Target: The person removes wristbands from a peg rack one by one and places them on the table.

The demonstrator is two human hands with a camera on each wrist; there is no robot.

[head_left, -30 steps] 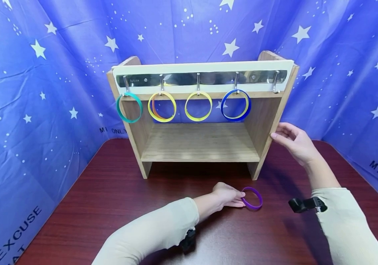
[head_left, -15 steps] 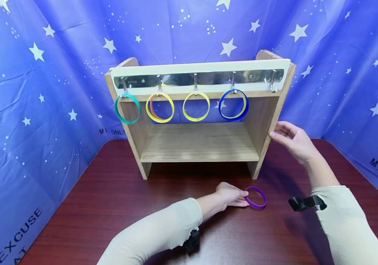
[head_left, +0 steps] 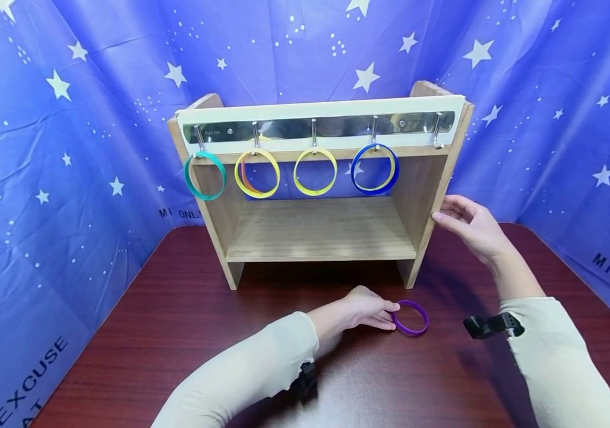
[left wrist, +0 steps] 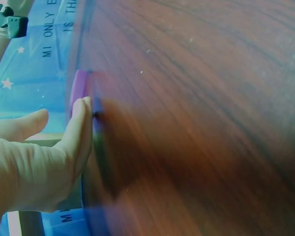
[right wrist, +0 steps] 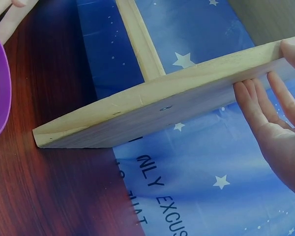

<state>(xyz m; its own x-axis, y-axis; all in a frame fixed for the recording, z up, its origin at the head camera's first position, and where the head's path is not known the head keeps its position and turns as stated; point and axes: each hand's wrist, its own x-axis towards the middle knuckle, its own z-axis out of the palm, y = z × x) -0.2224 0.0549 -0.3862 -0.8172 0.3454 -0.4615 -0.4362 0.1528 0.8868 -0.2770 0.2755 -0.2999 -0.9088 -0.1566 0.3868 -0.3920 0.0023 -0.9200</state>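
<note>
A purple ring [head_left: 410, 318] lies on the dark red table in front of the shelf, its left edge right at my left hand's fingertips. My left hand [head_left: 370, 308] has its fingers straight and low over the tabletop; the left wrist view shows the thumb standing apart from the fingers [left wrist: 78, 123]. My right hand [head_left: 470, 229] rests against the right side panel [right wrist: 157, 98] of the wooden shelf, fingertips on its outer face and thumb at its front edge. In the right wrist view part of the purple ring [right wrist: 2, 83] shows at the left.
A metal hook strip [head_left: 294, 129] runs along the shelf top. From its hooks hang a teal ring [head_left: 223, 178], yellow rings [head_left: 315, 194], an orange ring [head_left: 246, 178] and a blue ring [head_left: 354, 169]. The rightmost hook [head_left: 437, 134] carries no ring. A starry curtain [head_left: 283, 47] surrounds the table.
My left hand and the purple ring have shifted slightly to the right relative to the shelf. My right hand keeps its place against the side panel. The head view has moved a little.
</note>
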